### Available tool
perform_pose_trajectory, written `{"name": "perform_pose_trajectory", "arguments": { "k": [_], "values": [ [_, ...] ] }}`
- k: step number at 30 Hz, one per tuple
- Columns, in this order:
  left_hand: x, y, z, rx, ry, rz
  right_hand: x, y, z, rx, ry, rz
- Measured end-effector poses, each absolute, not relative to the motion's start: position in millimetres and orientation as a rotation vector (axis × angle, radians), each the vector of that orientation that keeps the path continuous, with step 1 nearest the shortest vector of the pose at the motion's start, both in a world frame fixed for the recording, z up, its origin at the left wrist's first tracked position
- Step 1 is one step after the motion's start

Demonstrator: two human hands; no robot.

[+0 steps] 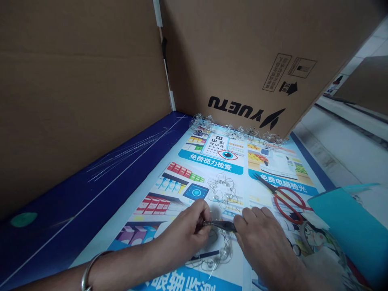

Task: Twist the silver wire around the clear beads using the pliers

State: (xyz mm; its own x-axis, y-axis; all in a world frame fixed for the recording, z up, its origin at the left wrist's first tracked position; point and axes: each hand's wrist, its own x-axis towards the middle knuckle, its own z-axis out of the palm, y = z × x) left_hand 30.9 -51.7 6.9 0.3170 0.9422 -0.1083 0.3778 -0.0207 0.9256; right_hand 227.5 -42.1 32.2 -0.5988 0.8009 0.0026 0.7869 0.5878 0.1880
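Note:
My right hand (265, 238) is closed around a pair of dark pliers (222, 225), whose narrow jaws point left. At the tip of the jaws my left hand (197, 230) pinches a small dark end; what it is, I cannot make out. Below the hands hangs or lies a wire piece with clear beads (224, 252), partly hidden; whether it joins what the left fingers hold is unclear. Just beyond the hands, a flower-like ring of thin wire and clear beads (222, 190) lies on the printed sheet (169, 216). A bracelet circles my left wrist.
Red-handled scissors (291, 202) lie to the right, beside a turquoise sheet or packet (348, 230). Several beaded wire pieces (242, 132) line the foot of the cardboard wall (230, 60). Loose straight wires (130, 151) rest on the dark blue surface at left.

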Motion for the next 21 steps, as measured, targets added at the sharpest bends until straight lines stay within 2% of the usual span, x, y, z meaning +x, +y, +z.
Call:
{"name": "perform_pose_trajectory", "arguments": {
  "k": [11, 21],
  "values": [
    [26, -45, -3, 1.403, 0.971, 0.681, 233, -36, 39, 1.39, 2.725, -0.136],
    [28, -45, 4, 1.393, 1.015, 0.674, 236, -36, 34, 1.36, 2.792, 0.077]
  ]
}}
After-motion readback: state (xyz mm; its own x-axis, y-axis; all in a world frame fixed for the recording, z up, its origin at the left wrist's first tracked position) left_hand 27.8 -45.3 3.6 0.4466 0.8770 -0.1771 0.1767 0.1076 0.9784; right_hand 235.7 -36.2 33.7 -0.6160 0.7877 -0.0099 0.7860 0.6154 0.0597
